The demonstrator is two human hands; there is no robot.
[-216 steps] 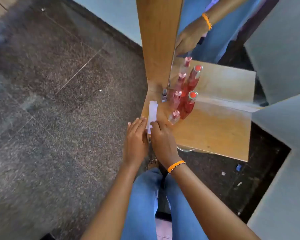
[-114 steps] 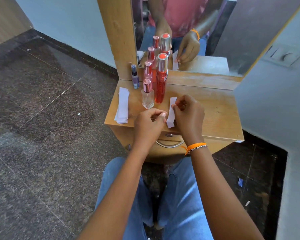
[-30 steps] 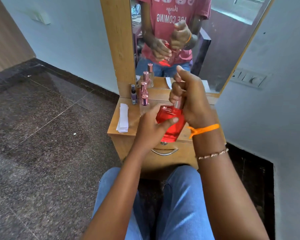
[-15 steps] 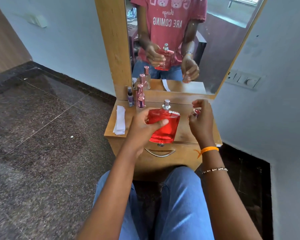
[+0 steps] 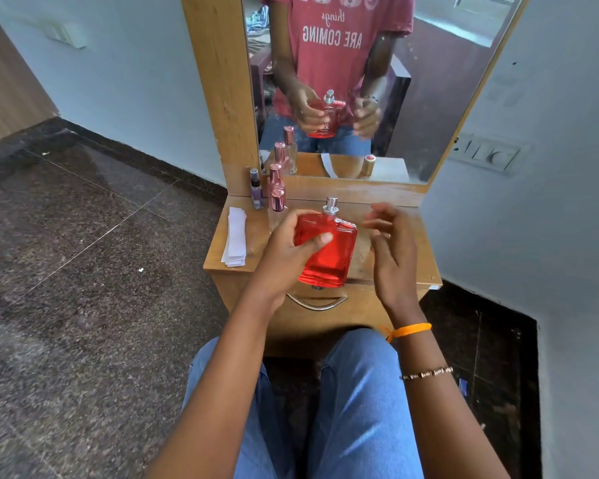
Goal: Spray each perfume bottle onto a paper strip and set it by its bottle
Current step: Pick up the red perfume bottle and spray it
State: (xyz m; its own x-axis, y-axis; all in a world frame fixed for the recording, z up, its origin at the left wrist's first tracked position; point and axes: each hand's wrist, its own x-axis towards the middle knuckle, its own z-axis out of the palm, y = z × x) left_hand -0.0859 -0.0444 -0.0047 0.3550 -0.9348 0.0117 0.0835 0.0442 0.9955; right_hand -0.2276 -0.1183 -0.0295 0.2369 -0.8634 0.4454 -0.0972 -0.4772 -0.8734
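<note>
A stack of white paper strips [image 5: 236, 237] lies near the left edge of the wooden surface [image 5: 398, 271]. Just behind it, by the mirror frame, a small purple bottle [image 5: 256, 190] stands upright, with a row of clear bottles with pink caps [image 5: 277, 191] just to its right. The left hand [image 5: 287, 250] has its grip closed around a red perfume bottle [image 5: 329, 252], held above the front of the surface with its uncapped silver spray nozzle [image 5: 331, 205] pointing up and the thumb across its front face. To the right, the right hand [image 5: 391, 247] hovers beside the bottle, apart from it, its grip wide with fingers loosely spread and holding nothing. In the mirror [image 5: 429, 98], a paper strip and a capped red-topped piece show on the surface behind the hands.
</note>
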